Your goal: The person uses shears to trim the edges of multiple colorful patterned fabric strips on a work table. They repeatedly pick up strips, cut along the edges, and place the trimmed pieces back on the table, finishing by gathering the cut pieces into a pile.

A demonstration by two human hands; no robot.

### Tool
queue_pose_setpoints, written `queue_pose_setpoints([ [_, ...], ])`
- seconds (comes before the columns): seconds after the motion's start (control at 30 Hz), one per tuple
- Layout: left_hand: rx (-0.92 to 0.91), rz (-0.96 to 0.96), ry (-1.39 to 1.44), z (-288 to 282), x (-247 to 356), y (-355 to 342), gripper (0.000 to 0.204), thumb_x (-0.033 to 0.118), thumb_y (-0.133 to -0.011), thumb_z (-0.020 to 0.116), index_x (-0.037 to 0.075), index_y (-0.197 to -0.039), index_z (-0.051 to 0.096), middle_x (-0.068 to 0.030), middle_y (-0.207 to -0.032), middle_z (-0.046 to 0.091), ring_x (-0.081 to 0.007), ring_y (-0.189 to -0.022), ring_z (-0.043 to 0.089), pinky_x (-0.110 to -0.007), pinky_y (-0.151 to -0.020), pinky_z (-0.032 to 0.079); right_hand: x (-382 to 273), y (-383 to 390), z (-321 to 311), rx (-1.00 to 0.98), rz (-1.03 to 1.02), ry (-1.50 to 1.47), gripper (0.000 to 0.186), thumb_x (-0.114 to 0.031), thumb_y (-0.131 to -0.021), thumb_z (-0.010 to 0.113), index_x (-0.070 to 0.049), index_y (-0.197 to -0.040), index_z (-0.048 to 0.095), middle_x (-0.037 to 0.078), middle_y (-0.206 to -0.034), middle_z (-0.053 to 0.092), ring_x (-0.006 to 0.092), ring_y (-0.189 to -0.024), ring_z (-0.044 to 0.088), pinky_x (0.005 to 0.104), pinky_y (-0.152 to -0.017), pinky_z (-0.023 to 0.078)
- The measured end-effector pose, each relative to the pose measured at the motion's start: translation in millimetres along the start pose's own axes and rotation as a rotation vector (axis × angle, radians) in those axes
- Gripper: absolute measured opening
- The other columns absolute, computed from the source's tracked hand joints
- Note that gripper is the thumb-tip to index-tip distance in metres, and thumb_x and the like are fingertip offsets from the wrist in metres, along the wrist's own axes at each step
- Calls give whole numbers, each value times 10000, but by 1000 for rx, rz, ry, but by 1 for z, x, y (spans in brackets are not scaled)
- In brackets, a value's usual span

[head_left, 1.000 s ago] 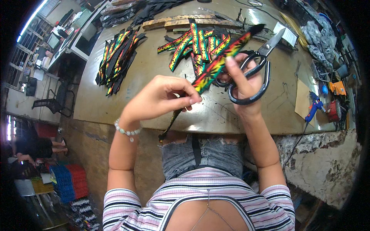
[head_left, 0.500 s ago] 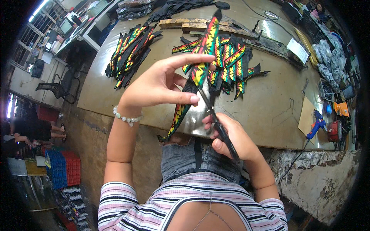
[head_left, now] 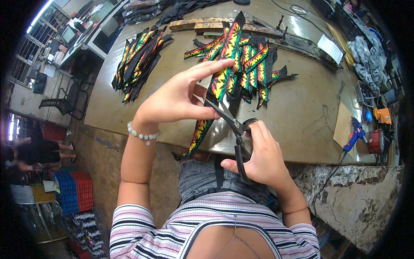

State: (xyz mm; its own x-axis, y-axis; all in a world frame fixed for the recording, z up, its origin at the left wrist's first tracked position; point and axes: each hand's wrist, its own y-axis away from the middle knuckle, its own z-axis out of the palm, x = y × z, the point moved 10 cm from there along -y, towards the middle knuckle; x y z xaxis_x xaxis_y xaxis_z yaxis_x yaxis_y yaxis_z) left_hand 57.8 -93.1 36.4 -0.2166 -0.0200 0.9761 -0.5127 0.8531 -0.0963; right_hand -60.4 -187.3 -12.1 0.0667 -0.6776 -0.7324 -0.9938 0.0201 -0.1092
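My left hand (head_left: 185,95), with a beaded bracelet on the wrist, pinches a patterned fabric strip (head_left: 201,131) in black, red, yellow and green. One end of the strip stands up past my fingers and the other hangs down toward my lap. In my right hand (head_left: 265,157) is a pair of black-handled scissors (head_left: 237,126), the fingers in the loops. Their blades are spread apart and reach up to the strip beside my left thumb. Just beyond lies a pile of similar strips (head_left: 258,71), partly hidden by the held one.
Another bundle of strips (head_left: 139,64) lies at the table's left. Wooden bars (head_left: 215,26) cross the far side. On the right are a blue glue gun (head_left: 355,136), a brown card (head_left: 343,123), a white paper (head_left: 330,48) and plastic-wrapped bundles (head_left: 368,64). A person (head_left: 41,149) is at far left.
The scissors have gone from nearly closed to spread wide, as the fingers of my right hand moved apart. My left hand keeps its pinch on the strip, almost in the same place.
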Motion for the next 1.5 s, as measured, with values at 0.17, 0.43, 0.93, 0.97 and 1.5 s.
queue_pose_setpoints([
  [0.17,-11,-12,-76,5,-1,3,887,-13,-684,794,10,-1466,375,-80,-1452,395,-119,-1161,442,-232,-803,511,2,-1,3,-18,11,-95,805,-526,-657,834,23,-1152,514,188,-1066,559,381,-1002,600,461,-824,497],
  [0.43,2,-155,-28,3,-18,5,900,11,-702,815,47,-1484,371,-21,-1412,435,41,-666,434,-149,-530,369,12,-4,7,21,11,-82,579,-499,-686,835,-4,-831,573,121,-739,580,288,-649,593,381,-583,472],
  [0.93,-157,-84,22,24,-31,-17,932,-55,-712,787,47,-1508,314,-49,-1543,334,30,-678,458,-173,-540,418,52,14,12,47,80,-267,429,-365,-791,796,-8,-697,577,102,-597,523,193,-531,515,330,-501,412],
  [0.97,-183,-30,10,27,-27,-22,930,-52,-714,788,54,-1508,316,-45,-1543,334,31,-675,457,-174,-538,418,57,18,13,48,96,-264,431,-369,-793,795,-6,-708,578,96,-608,530,174,-539,521,318,-500,411],
  [1.5,385,396,23,47,13,1,699,-44,-747,751,94,-1328,388,-212,-1440,327,-204,-959,654,-277,-744,576,50,-11,-12,495,44,-1006,336,-88,-815,778,-50,-987,492,-14,-840,495,99,-735,527,257,-632,441],
])
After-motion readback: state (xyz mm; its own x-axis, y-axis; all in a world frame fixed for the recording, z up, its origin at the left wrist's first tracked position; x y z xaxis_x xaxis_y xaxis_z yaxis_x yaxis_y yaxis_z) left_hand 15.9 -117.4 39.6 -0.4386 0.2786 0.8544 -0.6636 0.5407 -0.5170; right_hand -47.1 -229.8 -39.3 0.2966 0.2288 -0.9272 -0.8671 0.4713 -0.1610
